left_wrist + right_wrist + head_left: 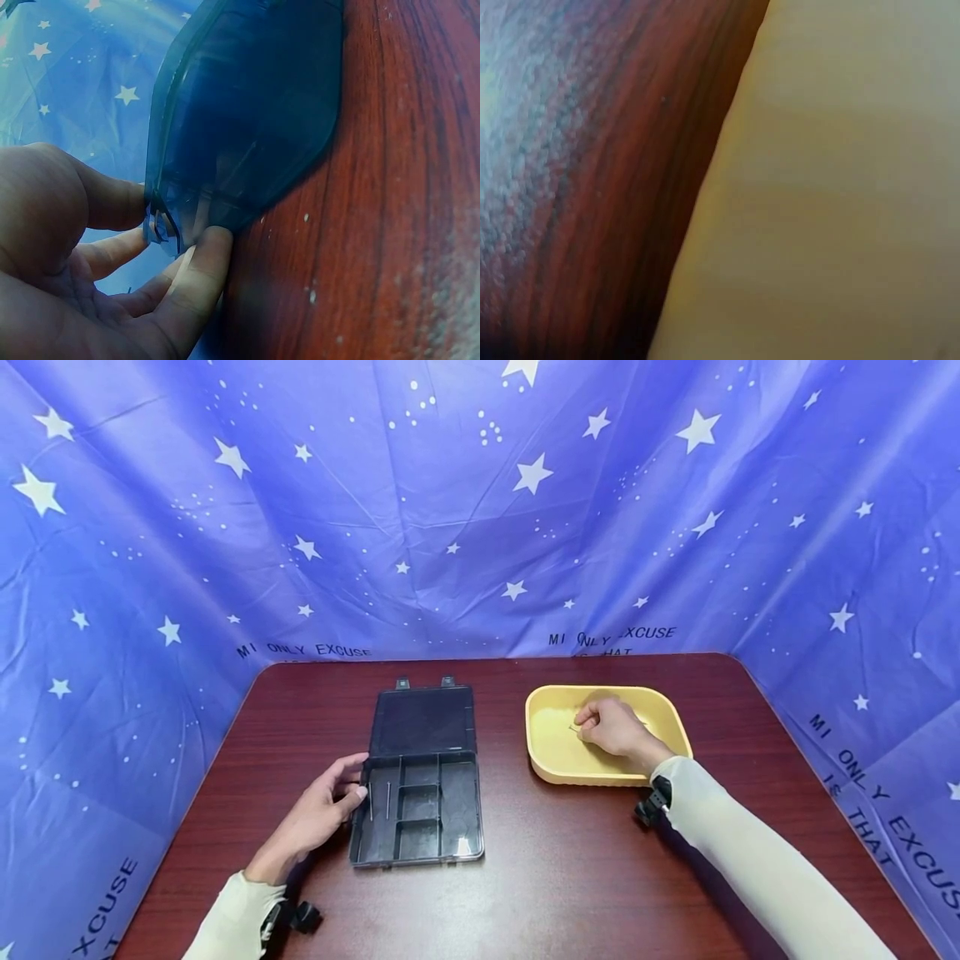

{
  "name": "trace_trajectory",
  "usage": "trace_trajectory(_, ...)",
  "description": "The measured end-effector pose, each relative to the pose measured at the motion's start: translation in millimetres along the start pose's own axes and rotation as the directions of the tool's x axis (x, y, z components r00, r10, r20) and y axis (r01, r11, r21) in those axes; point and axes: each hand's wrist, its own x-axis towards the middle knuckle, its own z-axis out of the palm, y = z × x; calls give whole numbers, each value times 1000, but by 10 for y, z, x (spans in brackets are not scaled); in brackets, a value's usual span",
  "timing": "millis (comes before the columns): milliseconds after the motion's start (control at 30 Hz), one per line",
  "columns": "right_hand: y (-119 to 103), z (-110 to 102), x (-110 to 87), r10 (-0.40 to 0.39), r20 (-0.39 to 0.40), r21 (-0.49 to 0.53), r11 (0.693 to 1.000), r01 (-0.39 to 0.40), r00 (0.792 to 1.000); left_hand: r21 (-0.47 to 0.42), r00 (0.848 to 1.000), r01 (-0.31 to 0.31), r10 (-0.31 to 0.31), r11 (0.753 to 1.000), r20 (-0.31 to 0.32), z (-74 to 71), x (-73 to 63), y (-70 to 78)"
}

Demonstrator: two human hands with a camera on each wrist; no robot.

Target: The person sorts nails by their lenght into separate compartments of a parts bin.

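Note:
A dark, see-through plastic organizer box (459, 810) lies with its lid (423, 720) swung back on the table. Two slim metal nails (388, 800) lie lengthwise in its long left compartment. My left hand (321, 810) holds the box by its left side, thumb over the rim; in the left wrist view the thumb and fingers (202, 277) pinch its edge. Inside the yellow plastic basin (551, 768), my right hand (611, 727) has its fingers curled together, with a thin nail (573, 727) at the fingertips. The basin's wall fills most of the right wrist view, hiding that hand.
Both things stand on a dark red wood-grain table (525, 893), the box left and the basin right. A blue curtain (465, 510) with white stars hangs behind and along both sides. Two latches (447, 682) stick out from the lid's far edge.

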Motion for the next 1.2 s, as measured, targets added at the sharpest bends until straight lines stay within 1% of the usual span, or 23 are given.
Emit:
trace_trajectory(100,14,5,11,-3,23,-7,1000,3,1000,-1,1000,3,-3,1000,3,3,-2,-4)
trace_trajectory(233,30,1,10,-8,48,12,1000,7,999,-8,1000,4,-4,1000,5,9,1,-12)
trace_trajectory(433,41,-24,-8,-23,79,91,996,16,997,-25,1000,3,-3,1000,9,21,7,-39)
trace_trajectory(533,49,-41,-12,-10,96,151,988,-5,995,-30,1000,6,-6,1000,11,23,10,-49)
trace_trajectory(700,31,-101,-28,9,102,270,962,-36,995,-20,1000,5,-5,1000,6,21,15,-44)
trace_trajectory(800,-22,-151,-42,10,101,339,940,-44,995,-15,1000,5,-5,1000,1,20,18,-36)
trace_trajectory(933,-146,-219,-78,-18,69,394,919,-10,997,-14,1000,10,-10,1000,-2,17,18,-30)
trace_trajectory(1033,-243,-267,-108,-48,34,418,908,30,998,-15,1000,10,-10,1000,-2,15,17,-28)
trace_trajectory(1200,-428,-334,-176,-78,6,515,855,64,997,-15,1000,6,-6,1000,-7,14,14,-21)
